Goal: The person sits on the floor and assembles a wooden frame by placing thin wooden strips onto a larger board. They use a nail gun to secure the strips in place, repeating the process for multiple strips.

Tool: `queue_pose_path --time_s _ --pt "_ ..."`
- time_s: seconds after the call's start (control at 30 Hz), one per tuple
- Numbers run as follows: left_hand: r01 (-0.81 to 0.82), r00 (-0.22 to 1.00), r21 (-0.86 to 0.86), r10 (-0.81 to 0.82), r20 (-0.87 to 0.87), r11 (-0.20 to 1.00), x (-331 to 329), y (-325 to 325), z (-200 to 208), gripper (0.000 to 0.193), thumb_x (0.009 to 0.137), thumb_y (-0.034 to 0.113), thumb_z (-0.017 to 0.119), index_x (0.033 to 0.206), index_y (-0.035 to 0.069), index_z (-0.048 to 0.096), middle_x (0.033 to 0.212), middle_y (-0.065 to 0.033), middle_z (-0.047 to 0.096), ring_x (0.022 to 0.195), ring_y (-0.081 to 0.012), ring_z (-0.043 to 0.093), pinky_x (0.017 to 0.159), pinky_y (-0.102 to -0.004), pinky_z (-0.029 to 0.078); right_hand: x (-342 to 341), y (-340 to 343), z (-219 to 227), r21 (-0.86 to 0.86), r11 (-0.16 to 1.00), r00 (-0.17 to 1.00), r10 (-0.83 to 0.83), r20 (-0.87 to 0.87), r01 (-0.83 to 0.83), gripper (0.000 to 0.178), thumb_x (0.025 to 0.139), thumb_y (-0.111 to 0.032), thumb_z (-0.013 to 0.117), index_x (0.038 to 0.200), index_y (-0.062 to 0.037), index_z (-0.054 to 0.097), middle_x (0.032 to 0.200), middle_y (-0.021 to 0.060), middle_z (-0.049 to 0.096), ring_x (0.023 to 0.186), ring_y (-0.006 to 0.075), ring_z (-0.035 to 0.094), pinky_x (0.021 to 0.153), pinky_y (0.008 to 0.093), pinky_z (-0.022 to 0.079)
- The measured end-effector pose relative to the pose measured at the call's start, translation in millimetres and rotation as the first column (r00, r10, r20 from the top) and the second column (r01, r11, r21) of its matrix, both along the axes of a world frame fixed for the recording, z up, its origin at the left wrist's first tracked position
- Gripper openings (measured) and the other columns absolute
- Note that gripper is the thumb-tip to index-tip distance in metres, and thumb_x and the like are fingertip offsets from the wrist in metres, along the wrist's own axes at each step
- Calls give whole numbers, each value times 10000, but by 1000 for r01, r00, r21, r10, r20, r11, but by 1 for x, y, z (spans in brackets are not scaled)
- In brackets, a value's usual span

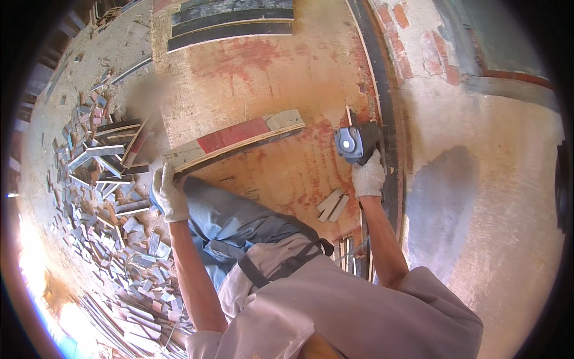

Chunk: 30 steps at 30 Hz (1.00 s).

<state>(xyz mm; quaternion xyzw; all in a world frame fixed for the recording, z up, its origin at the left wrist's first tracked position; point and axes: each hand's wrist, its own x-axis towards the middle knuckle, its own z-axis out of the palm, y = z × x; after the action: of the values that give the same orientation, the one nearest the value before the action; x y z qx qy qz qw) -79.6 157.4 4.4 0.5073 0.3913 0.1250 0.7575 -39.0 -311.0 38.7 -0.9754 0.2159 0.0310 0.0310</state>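
My left hand (171, 194), in a white work glove, is closed at the near left end of a wooden plank (233, 136). The plank has pale and red patches on its upper face and a dark edge. It lies slantwise across a large reddish-stained plywood sheet (269, 72). My right hand (369, 178), gloved as well, is wrapped round what looks like a nail gun (348, 143) with a grey bolted cap. The tool is upright near the sheet's right edge, apart from the plank; its tip is hidden.
Short wood strips (332, 205) lie on the sheet near my right forearm. Dark-faced planks (233, 21) rest at its far end. Many wood offcuts (134, 239) litter the floor on the left. A dark beam (388, 119) runs along the right side, beside a patchy wall (496, 155).
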Motion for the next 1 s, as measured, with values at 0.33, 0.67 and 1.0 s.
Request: queue_pose_path --time_s 0.33,0.67,1.0 --pt "-127 987 387 156 -46 913 -89 68 19 257 972 275 660 914 28 615 862 -43 626 784 -129 571 719 -294 485 -18 150 33 461 486 662 639 392 -742 546 729 -329 902 1105 -41 631 1007 178 666 937 390 647 816 486 506" --pt "343 923 848 24 -385 405 -48 76 16 188 929 276 680 923 94 727 894 -100 675 850 -303 640 750 -405 530 27 223 7 654 239 76 960 -268 -717 501 816 -541 746 950 -59 715 895 209 727 849 394 710 756 508 535" --pt "236 887 829 237 -397 507 -33 62 20 400 817 386 728 903 -2 678 850 -263 703 844 -454 703 760 -512 571 -22 222 -9 338 206 165 975 -148 -918 369 874 -435 720 800 -80 650 757 178 688 733 410 679 633 526 491"
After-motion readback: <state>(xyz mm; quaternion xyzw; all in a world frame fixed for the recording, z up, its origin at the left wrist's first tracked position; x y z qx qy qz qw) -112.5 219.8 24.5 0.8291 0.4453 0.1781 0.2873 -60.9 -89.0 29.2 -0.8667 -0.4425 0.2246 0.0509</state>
